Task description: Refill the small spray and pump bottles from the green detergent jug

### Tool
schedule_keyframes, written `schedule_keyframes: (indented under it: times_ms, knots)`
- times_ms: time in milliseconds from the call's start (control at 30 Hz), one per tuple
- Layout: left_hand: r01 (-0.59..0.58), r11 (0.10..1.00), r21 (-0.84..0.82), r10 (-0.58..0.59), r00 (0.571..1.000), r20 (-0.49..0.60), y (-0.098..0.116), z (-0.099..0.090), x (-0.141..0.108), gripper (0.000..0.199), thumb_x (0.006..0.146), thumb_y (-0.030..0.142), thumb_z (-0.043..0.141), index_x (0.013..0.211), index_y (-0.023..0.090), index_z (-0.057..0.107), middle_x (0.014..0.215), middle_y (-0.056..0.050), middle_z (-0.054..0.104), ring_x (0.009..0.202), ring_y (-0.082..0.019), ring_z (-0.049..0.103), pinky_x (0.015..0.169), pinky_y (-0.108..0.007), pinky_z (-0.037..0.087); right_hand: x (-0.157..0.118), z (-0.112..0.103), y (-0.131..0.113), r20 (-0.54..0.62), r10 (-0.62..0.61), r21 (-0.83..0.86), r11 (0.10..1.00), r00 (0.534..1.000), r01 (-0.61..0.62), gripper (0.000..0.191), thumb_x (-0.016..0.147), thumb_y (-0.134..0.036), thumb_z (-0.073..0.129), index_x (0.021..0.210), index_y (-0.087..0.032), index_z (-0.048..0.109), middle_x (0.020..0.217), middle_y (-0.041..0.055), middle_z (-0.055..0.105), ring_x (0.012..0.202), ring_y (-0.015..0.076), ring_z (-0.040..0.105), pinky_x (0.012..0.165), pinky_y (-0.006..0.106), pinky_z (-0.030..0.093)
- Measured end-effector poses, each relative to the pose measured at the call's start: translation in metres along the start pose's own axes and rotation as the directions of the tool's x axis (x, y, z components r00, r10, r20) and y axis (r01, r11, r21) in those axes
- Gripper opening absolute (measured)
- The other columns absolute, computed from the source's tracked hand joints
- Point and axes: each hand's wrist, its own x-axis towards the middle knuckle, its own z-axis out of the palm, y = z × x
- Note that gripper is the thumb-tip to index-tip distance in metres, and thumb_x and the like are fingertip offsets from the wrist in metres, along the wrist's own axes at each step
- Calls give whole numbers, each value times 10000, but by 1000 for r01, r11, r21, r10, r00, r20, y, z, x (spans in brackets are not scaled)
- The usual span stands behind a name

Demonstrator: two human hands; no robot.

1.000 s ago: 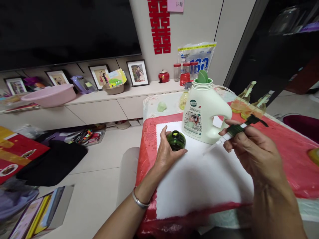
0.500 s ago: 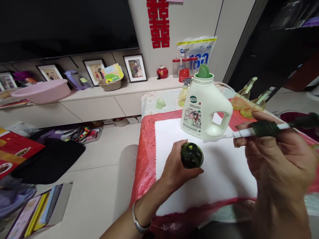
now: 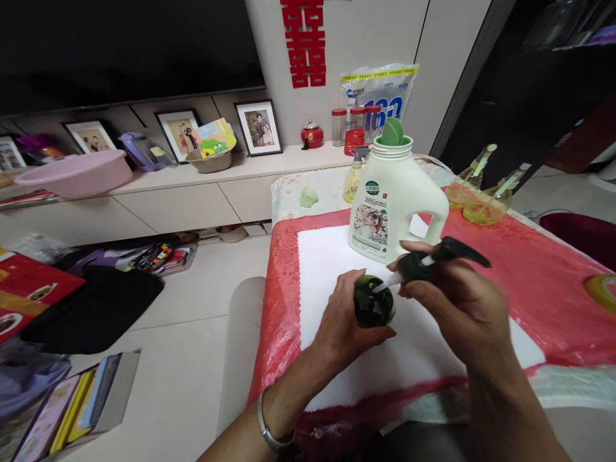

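My left hand [image 3: 344, 317] is wrapped round a dark green bottle [image 3: 373, 311], its open mouth tilted up toward the camera. Between the fingers of my right hand [image 3: 452, 292] is a dark pump head [image 3: 418, 264] with a black spout. The pump's pale tube reaches into the bottle's mouth, and its lower end is hidden inside. Behind both hands stands a large pale green jug [image 3: 397, 199] with an open neck and a handle on its right. A green cap or scoop [image 3: 393, 131] shows at the jug's neck.
White paper [image 3: 322, 256] lies on a red plastic cover [image 3: 283, 282] over the table. Two yellow-liquid bottles [image 3: 488, 205] stand at the right, a small spray bottle [image 3: 353, 179] behind the jug. A tape roll [image 3: 601, 292] sits at the right edge. Behind is a cabinet [image 3: 183, 202].
My right hand has moved left and down with the pump, whose tube has entered the bottle's mouth. My left hand and the bottle have shifted only slightly.
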Motion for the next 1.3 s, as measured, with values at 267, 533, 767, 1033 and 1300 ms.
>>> schedule_keyframes:
  times_ms: [267,533,767,1033,1300]
  knots:
    - [-21,1000,-19,22,1000,10,-4,-1,-1,1016,514,237,974,1387,264,456,1396,-116,536,1307,-366,524,1093,-555,461,14,7,13,221,-57,-105,991,974,82,307,989,-459,647,1061,-167,709,1044,35,678,853,145,636,712,238,489]
    - [11,1000,-26,-10,999,35,10,-14,-2,1035,535,239,959,1430,244,440,1466,-144,509,1381,-383,477,1146,-574,415,19,10,29,366,-141,-4,988,920,153,212,993,-375,679,1062,-174,672,1084,21,626,1000,138,588,845,230,470]
    - [10,994,-113,-14,999,-34,27,-28,-7,623,768,284,851,1318,256,561,1367,-92,602,1313,-294,558,1125,-488,435,20,9,35,407,-193,30,980,893,198,121,998,-292,678,1084,-208,663,1089,-20,610,1003,106,566,829,199,450]
    - [-229,973,-20,223,963,-151,28,-24,3,277,938,204,681,1204,282,692,1123,-43,671,1077,-194,636,965,-343,506,21,8,37,412,-218,65,976,885,210,128,990,-284,697,1079,-209,643,1087,-29,592,989,81,549,814,174,441]
    - [-253,967,36,256,954,-157,24,-21,6,236,936,215,692,1163,277,719,1050,-41,643,992,-175,632,896,-309,516,29,-2,46,538,-154,236,971,829,27,189,1041,-353,609,1118,-189,662,1070,14,578,1007,93,564,851,172,455]
